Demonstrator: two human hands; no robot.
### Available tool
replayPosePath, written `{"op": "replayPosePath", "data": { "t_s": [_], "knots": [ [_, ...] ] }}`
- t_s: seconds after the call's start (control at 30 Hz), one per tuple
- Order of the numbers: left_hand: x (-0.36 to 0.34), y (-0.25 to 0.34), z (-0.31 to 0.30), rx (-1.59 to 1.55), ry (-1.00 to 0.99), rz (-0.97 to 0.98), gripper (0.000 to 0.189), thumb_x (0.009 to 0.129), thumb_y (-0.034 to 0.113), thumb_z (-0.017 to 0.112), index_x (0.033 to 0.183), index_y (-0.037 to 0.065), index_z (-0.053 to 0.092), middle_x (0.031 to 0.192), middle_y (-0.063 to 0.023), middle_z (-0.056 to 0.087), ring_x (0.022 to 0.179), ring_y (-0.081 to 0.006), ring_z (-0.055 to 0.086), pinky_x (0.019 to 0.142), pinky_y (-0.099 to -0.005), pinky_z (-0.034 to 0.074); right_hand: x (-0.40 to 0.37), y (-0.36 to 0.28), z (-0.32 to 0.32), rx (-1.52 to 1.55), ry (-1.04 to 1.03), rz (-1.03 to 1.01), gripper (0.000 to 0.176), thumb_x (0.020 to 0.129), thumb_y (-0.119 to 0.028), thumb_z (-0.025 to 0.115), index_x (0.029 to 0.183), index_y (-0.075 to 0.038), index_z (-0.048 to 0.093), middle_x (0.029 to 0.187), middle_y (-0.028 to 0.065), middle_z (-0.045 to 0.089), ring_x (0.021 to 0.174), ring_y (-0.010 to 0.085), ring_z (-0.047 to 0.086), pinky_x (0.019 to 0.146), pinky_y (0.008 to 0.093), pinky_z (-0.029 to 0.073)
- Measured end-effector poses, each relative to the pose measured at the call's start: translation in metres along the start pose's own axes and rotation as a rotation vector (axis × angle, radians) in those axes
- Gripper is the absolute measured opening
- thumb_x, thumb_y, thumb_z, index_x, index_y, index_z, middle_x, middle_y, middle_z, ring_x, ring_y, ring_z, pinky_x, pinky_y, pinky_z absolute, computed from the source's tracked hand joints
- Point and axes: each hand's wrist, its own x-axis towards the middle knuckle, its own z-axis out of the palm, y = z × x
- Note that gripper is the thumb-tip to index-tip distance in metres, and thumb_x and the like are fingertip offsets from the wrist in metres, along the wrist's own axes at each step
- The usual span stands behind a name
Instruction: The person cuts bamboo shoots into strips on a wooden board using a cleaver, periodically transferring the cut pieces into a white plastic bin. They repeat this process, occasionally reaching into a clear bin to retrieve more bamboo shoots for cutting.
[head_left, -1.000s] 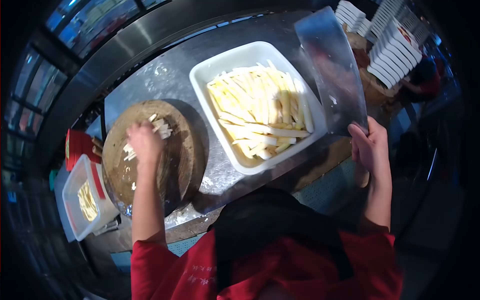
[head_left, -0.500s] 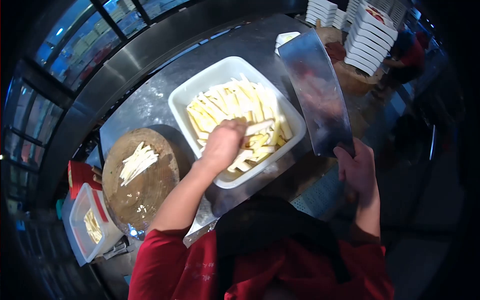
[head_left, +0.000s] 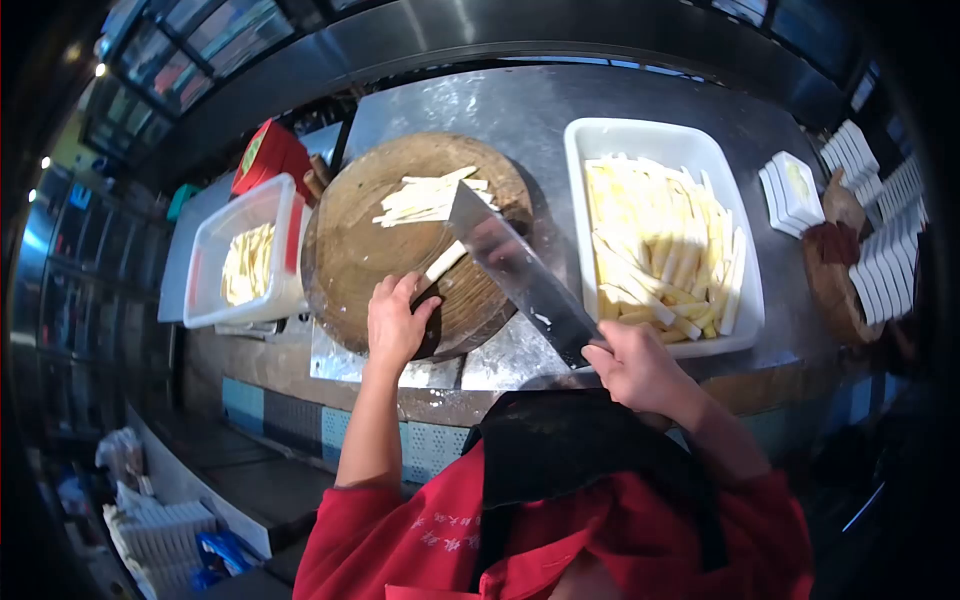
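Head view: left fingers (head_left: 403,303) pinch stick (head_left: 445,262); right fingers (head_left: 625,362) grip cleaver (head_left: 525,288); pile (head_left: 425,202), tub (head_left: 648,134) nearby.

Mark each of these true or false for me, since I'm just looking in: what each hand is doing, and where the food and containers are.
1. The right hand grips a cleaver. True.
2. The left hand is empty and raised off the work surface. False: it holds a pale stick on the round wooden block.
3. The white tub holds long pale sticks. True.
4. The clear container has only liquid in it. False: pale strips lie in the clear container.
5. A small pile of cut pieces lies on the block. True.
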Motion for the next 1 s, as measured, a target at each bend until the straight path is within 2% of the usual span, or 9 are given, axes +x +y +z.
{"op": "replayPosePath", "data": {
  "t_s": [0.07, 0.2, 0.3, 0.37, 0.43, 0.53, 0.67, 0.8, 1.0],
  "knots": [
    [-0.008, -0.011, -0.002, -0.032, -0.004, -0.02, 0.027, 0.076, 0.014, 0.074, 0.1, 0.004, 0.067, 0.091, -0.0161, 0.064, 0.09, -0.0368, 0.06, 0.08, -0.0427, 0.049, 0.013, -0.016, 0.003, -0.108, -0.051, -0.151, 0.021, 0.088, -0.013, 0.059, 0.082, 0.005, 0.051, 0.064, 0.0283, 0.056, 0.065, 0.0479, 0.058, 0.057, 0.0485, 0.044],
    [-0.01, -0.018, 0.002, -0.075, -0.022, -0.007, 0.026, 0.077, 0.012, 0.072, 0.101, 0.003, 0.068, 0.092, -0.0148, 0.063, 0.09, -0.0355, 0.059, 0.079, -0.0423, 0.049, 0.029, -0.035, 0.007, -0.226, -0.096, -0.186, 0.02, 0.088, -0.013, 0.057, 0.085, 0.006, 0.051, 0.065, 0.0306, 0.056, 0.067, 0.0489, 0.059, 0.059, 0.0503, 0.046],
    [-0.013, -0.018, 0.001, -0.113, -0.038, -0.039, 0.025, 0.077, 0.013, 0.072, 0.1, 0.004, 0.069, 0.092, -0.0135, 0.063, 0.089, -0.0347, 0.059, 0.079, -0.0424, 0.049, 0.036, -0.028, 0.012, -0.324, -0.167, -0.169, 0.019, 0.088, -0.012, 0.056, 0.087, 0.007, 0.051, 0.066, 0.0322, 0.056, 0.07, 0.0493, 0.06, 0.061, 0.0509, 0.047],
    [-0.012, -0.019, -0.004, -0.116, -0.037, -0.034, 0.024, 0.077, 0.013, 0.071, 0.099, 0.005, 0.07, 0.092, -0.0123, 0.062, 0.089, -0.0338, 0.059, 0.078, -0.0422, 0.049, 0.039, -0.023, 0.012, -0.392, -0.27, -0.088, 0.02, 0.089, -0.015, 0.057, 0.084, 0.004, 0.05, 0.074, 0.0298, 0.057, 0.076, 0.0471, 0.059, 0.064, 0.0489, 0.044],
    [-0.012, -0.019, -0.011, 0.102, 0.022, 0.127, 0.02, 0.078, 0.01, 0.069, 0.098, 0.007, 0.071, 0.094, -0.0097, 0.061, 0.088, -0.0304, 0.059, 0.075, -0.0413, 0.05, 0.043, -0.026, 0.007, -0.408, -0.274, -0.078, 0.02, 0.089, -0.014, 0.056, 0.086, 0.005, 0.052, 0.072, 0.0303, 0.058, 0.075, 0.0479, 0.059, 0.064, 0.0505, 0.046],
    [-0.009, -0.018, -0.011, 0.107, 0.129, 0.274, 0.022, 0.078, 0.007, 0.067, 0.1, 0.009, 0.07, 0.096, -0.0082, 0.061, 0.088, -0.0281, 0.058, 0.073, -0.0397, 0.051, 0.051, -0.029, 0.004, -0.415, -0.257, -0.106, 0.02, 0.089, -0.014, 0.055, 0.087, 0.006, 0.054, 0.071, 0.0303, 0.059, 0.074, 0.0484, 0.06, 0.065, 0.0519, 0.047],
    [-0.02, -0.025, 0.008, -0.127, 0.134, 0.241, 0.023, 0.077, 0.003, 0.068, 0.099, 0.008, 0.068, 0.096, -0.01, 0.061, 0.087, -0.03, 0.058, 0.073, -0.038, 0.051, 0.059, -0.038, 0.005, -0.368, -0.28, -0.149, 0.02, 0.088, -0.017, 0.058, 0.085, 0.002, 0.052, 0.072, 0.0268, 0.058, 0.075, 0.0468, 0.058, 0.064, 0.0484, 0.045],
    [-0.025, -0.018, 0.012, -0.161, 0.23, 0.258, 0.019, 0.075, 0.003, 0.072, 0.092, 0.005, 0.065, 0.094, -0.01, 0.062, 0.087, -0.0302, 0.06, 0.073, -0.0385, 0.051, 0.067, -0.037, 0.003, -0.506, -0.336, -0.193, 0.02, 0.088, -0.017, 0.059, 0.086, 0.001, 0.052, 0.069, 0.0252, 0.057, 0.072, 0.0469, 0.058, 0.063, 0.0499, 0.045],
    [-0.032, -0.015, 0.019, -0.16, 0.266, 0.189, 0.021, 0.075, 0.004, 0.072, 0.094, 0.006, 0.063, 0.095, -0.0102, 0.061, 0.088, -0.0302, 0.06, 0.073, -0.0374, 0.051, 0.064, -0.047, -0.024, -0.595, -0.465, -0.216, 0.022, 0.091, -0.02, 0.054, 0.093, 0.002, 0.053, 0.071, 0.0268, 0.059, 0.071, 0.0473, 0.059, 0.064, 0.0534, 0.045]
  ]
}}
